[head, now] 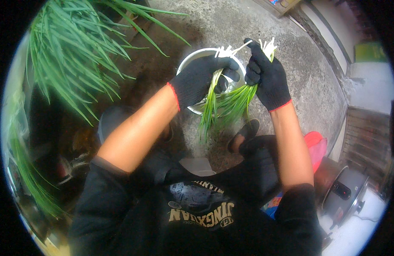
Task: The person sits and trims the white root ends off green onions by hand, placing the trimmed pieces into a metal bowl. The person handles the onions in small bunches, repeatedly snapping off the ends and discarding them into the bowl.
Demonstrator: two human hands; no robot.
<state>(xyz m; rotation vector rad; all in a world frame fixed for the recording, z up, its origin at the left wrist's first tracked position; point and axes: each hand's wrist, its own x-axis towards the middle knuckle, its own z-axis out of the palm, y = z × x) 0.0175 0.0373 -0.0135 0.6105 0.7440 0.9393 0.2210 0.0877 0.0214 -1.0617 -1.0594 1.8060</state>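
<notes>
Both my hands wear black knit gloves with red cuff edges. My left hand (205, 76) is closed around a bunch of thin green stalks with white ends (213, 92), the ends sticking up past the fingers. In my right hand (265, 75) is a second such bunch (240, 97), its white ends above the thumb side and its leaves hanging down. One pale stalk spans from the left bunch to my right fingertips. Beneath the hands stands a round white bucket (192, 57); the hands and leaves hide much of its inside.
A large heap of long green leaves (72, 51) fills the upper left, with more leaves (33, 179) in clear plastic below. The concrete floor (312, 70) surrounds the bucket. At lower right are a pink-red plastic item (315, 148) and a grey electric cooker (344, 192).
</notes>
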